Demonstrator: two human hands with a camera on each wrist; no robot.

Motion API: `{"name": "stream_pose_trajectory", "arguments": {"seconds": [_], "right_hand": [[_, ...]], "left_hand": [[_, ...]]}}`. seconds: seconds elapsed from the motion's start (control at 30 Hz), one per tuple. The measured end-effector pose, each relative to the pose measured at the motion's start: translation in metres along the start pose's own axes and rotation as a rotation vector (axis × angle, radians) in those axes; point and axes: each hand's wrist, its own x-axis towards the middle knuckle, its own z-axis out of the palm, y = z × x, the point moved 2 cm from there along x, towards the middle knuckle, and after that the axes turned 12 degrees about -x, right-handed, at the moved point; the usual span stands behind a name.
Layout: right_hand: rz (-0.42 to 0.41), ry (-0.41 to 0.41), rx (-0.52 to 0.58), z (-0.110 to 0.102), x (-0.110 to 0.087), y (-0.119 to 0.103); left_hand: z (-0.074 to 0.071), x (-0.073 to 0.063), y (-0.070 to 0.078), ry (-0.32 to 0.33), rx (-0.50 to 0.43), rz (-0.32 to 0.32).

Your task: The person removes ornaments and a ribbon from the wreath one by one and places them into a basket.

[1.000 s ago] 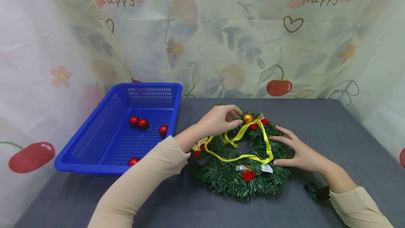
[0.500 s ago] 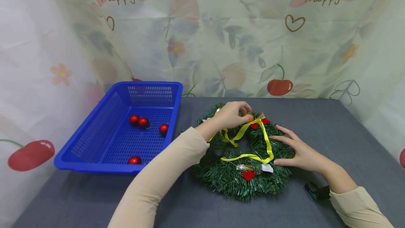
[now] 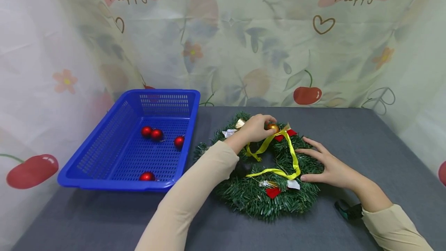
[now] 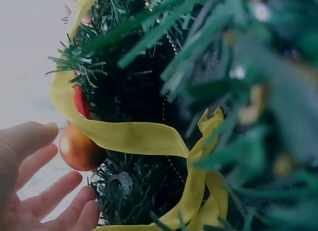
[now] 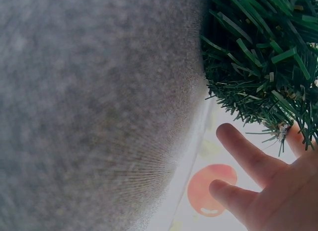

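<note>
A green tinsel wreath (image 3: 251,200) lies on the grey table. At its far side sits a shiny gold ball ornament (image 3: 273,128), close to a red bow piece (image 3: 292,132). My left hand (image 3: 256,129) reaches over the wreath to this ball; in the left wrist view the thumb and loosely bent fingers (image 4: 54,191) stand apart beside the ball (image 4: 79,150). A yellow ribbon (image 3: 295,158) loops over the wreath, partly hidden by my left arm. My right hand (image 3: 325,167) rests at the wreath's right edge, fingers spread; some fingertips go behind the greenery in the right wrist view.
A blue plastic basket (image 3: 104,184) stands at the left with several red ball ornaments (image 3: 156,134) in it. A dark band-like object (image 3: 348,210) is by the right wrist. Behind the table hangs a patterned curtain (image 3: 230,49).
My left hand has moved right and slightly away from me, from beside the gold ball to right at it. The right hand and the wreath have stayed in place.
</note>
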Motion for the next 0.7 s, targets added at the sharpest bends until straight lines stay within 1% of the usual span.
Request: {"name": "stream_pose_trajectory", "arguments": {"seconds": [0.1, 0.27, 0.33, 0.53, 0.7], "right_hand": [[-0.003, 0.004, -0.002, 0.0003, 0.0002, 0.0001], [0.001, 0.003, 0.000, -0.0001, 0.0003, -0.0001], [0.002, 0.001, 0.001, -0.0001, 0.0003, 0.0000], [0.001, 0.002, 0.005, 0.0003, 0.0003, 0.0001], [0.010, -0.006, 0.013, -0.0003, 0.0002, -0.0009]], "left_hand": [[0.0018, 0.0022, -0.0018, -0.011, 0.028, -0.001], [0.0057, 0.0042, -0.0018, -0.035, 0.112, -0.031], [0.0067, 0.0038, -0.0016, -0.035, 0.133, -0.041], [0.0067, 0.0026, -0.0019, -0.003, 0.123, -0.041], [0.0052, 0.0023, -0.0014, 0.024, 0.125, -0.006]]}}
